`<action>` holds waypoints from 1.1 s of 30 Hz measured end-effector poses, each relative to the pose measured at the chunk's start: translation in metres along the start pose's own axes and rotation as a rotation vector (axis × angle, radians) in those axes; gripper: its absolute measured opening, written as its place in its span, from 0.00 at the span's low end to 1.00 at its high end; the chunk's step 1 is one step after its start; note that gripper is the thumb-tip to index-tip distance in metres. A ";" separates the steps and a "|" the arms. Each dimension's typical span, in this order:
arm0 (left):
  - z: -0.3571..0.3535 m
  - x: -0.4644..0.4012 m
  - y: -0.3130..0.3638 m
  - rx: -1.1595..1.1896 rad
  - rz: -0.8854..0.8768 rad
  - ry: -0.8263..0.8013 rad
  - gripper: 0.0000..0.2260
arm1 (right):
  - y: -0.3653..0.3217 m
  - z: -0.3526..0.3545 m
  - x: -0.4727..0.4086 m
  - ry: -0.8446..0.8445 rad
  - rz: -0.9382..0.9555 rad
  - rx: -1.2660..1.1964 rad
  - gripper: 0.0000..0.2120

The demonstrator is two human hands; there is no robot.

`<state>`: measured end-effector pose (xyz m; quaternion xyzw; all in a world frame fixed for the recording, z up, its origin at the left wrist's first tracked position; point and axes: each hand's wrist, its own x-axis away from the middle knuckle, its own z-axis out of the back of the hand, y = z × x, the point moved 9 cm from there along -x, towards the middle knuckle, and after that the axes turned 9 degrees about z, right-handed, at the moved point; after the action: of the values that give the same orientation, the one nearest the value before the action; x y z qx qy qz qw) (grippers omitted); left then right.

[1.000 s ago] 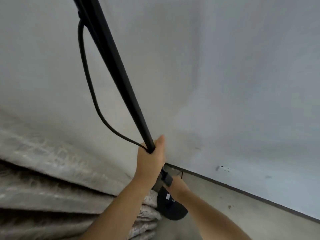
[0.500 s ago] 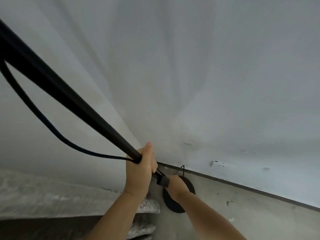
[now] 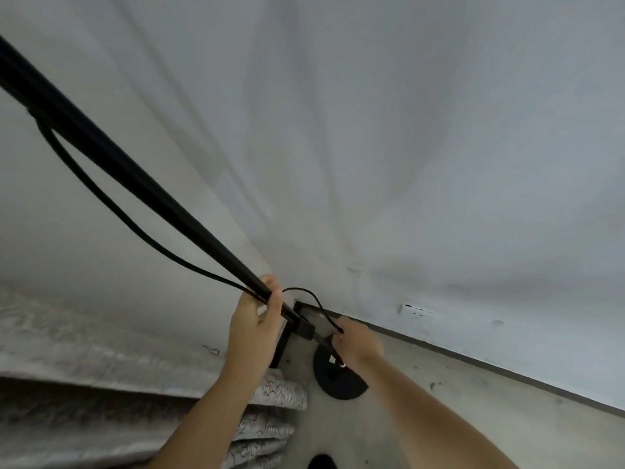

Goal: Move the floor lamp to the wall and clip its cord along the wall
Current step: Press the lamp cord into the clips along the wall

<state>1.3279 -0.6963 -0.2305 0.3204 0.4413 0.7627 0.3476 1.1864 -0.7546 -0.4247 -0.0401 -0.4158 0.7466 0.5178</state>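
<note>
Your fingers on the left hand are wrapped around the lamp pole low down, near the middle of the frame, with a run of the cord caught against the pole under that same grip; this probably keeps the slack from swinging while you steady the lamp. Your right hand, lower and just right of centre, is closed on the pole just above the round black base and pinches a loop of cord that arches up between your two hands. The base sits on the floor close to the wall, near the corner, while the pole leans away toward the upper left of the frame. Two hands on one pole makes sense: the low one guides the foot, the high one controls the tilt. The lamp looks nearly placed, but the cord is not yet clipped. A white outlet sits low on the wall to the right, a likely end for the cord. Folded bedding lies at lower left, just beside the base, so watch for snagging.
</note>
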 end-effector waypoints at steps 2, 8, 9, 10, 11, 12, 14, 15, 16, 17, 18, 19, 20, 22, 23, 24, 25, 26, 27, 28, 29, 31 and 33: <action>0.004 0.017 -0.008 -0.111 0.046 0.126 0.08 | 0.020 0.013 0.017 0.005 -0.056 -0.041 0.09; 0.004 0.053 -0.007 -0.217 0.103 0.330 0.12 | 0.103 0.044 0.075 0.108 -0.266 -0.270 0.16; 0.002 0.058 -0.011 -0.192 0.133 0.348 0.12 | 0.118 0.045 0.084 0.112 -0.290 -0.270 0.17; -0.003 0.062 -0.018 -0.158 0.163 0.358 0.13 | 0.132 0.047 0.092 0.107 -0.305 -0.265 0.17; -0.012 0.065 -0.024 -0.129 0.191 0.352 0.13 | 0.144 0.047 0.096 0.095 -0.318 -0.256 0.17; -0.025 0.067 -0.031 -0.103 0.216 0.326 0.12 | 0.155 0.047 0.097 0.079 -0.327 -0.239 0.17; -0.059 0.067 -0.045 -0.050 0.237 0.230 0.12 | 0.169 0.043 0.092 0.004 -0.305 -0.137 0.14; -0.078 0.064 -0.050 -0.013 0.229 0.177 0.11 | 0.173 0.039 0.087 -0.039 -0.280 -0.076 0.11; -0.094 0.060 -0.054 0.049 0.217 0.138 0.11 | 0.175 0.034 0.079 -0.073 -0.242 -0.030 0.10; -0.108 0.052 -0.059 0.145 0.202 0.109 0.10 | 0.174 0.028 0.066 -0.094 -0.189 -0.003 0.11; -0.119 0.043 -0.062 0.260 0.174 0.087 0.09 | 0.173 0.021 0.052 -0.105 -0.135 -0.002 0.12; -0.128 0.033 -0.066 0.382 0.139 0.064 0.08 | 0.174 0.013 0.037 -0.116 -0.100 -0.032 0.11; -0.135 0.021 -0.071 0.496 0.096 0.045 0.09 | 0.176 0.006 0.022 -0.130 -0.080 -0.096 0.08; -0.147 -0.003 -0.087 0.634 -0.020 0.005 0.09 | 0.179 -0.009 0.001 -0.176 -0.042 -0.253 0.05; -0.155 -0.013 -0.095 0.646 -0.092 -0.010 0.07 | 0.181 -0.016 -0.009 -0.196 0.011 -0.301 0.06; -0.164 -0.022 -0.107 0.635 -0.159 -0.019 0.07 | 0.183 -0.022 -0.021 -0.200 0.084 -0.323 0.07; -0.174 -0.031 -0.120 0.625 -0.218 -0.021 0.07 | 0.183 -0.027 -0.032 -0.191 0.154 -0.348 0.08; -0.183 -0.040 -0.133 0.619 -0.267 -0.015 0.08 | 0.180 -0.029 -0.043 -0.171 0.219 -0.401 0.08; -0.190 -0.050 -0.147 0.610 -0.308 0.001 0.09 | 0.175 -0.029 -0.054 -0.134 0.292 -0.473 0.07; -0.194 -0.060 -0.158 0.592 -0.344 0.029 0.09 | 0.169 -0.024 -0.065 -0.073 0.380 -0.537 0.06; -0.197 -0.070 -0.167 0.556 -0.373 0.059 0.09 | 0.161 -0.015 -0.074 0.003 0.464 -0.587 0.04; -0.202 -0.090 -0.181 0.445 -0.384 0.115 0.09 | 0.149 0.005 -0.085 0.180 0.567 -0.628 0.09; -0.203 -0.105 -0.188 0.373 -0.344 0.168 0.11 | 0.137 0.028 -0.087 0.374 0.619 -0.533 0.10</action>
<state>1.2706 -0.8038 -0.5007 0.2349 0.6496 0.6218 0.3692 1.1114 -0.8576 -0.5295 -0.4291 -0.4613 0.7130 0.3078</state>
